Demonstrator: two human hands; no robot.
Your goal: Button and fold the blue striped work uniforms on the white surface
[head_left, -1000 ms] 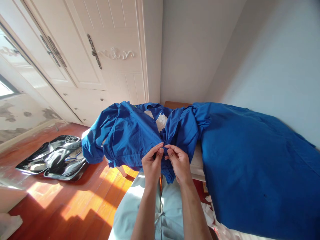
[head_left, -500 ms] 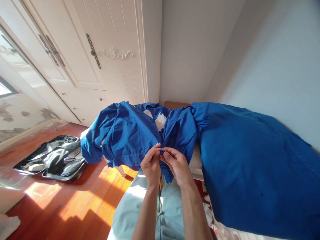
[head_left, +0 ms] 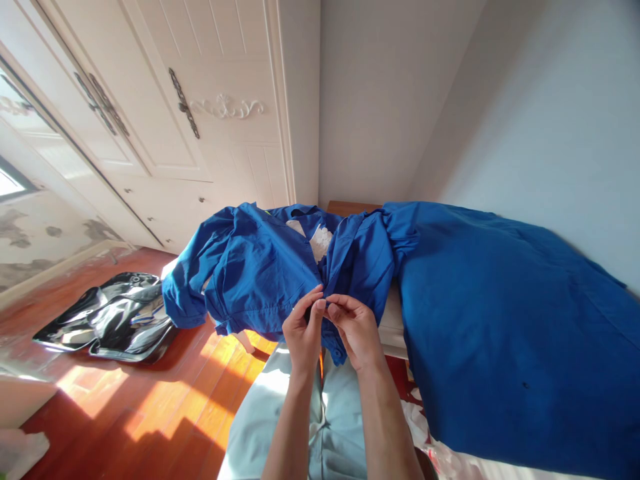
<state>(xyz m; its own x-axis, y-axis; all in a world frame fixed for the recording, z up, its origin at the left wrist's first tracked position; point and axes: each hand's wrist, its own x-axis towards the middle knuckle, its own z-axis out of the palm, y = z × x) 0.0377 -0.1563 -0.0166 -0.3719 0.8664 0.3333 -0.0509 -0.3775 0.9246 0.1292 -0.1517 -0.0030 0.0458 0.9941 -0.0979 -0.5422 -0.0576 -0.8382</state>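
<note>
A blue jacket (head_left: 255, 267) lies spread over a light-coloured surface, its front partly open with white lace-like cloth (head_left: 321, 243) showing in the gap. At the jacket's front edge, my left hand (head_left: 304, 325) pinches the blue fabric between thumb and fingers. Close beside it on the right, my right hand (head_left: 354, 327) is also pinched on the same edge, fingertips nearly touching the left ones. Fingers hide whatever small part lies between them. The lower corner of the jacket hangs below my hands, over light green trousers (head_left: 340, 407).
Another large blue cloth (head_left: 500, 320) covers the surface at the right. An open black suitcase (head_left: 115, 317) lies on the reddish wooden floor (head_left: 185, 393) at the left. A cream wardrobe (head_left: 240, 153) stands behind. Plastic bags (head_left: 417, 423) sit low beside the right forearm.
My left thumb has shifted slightly, and the right fingertips have moved a little at the fabric edge. The jacket stays nearly unchanged. The view has shifted slightly.
</note>
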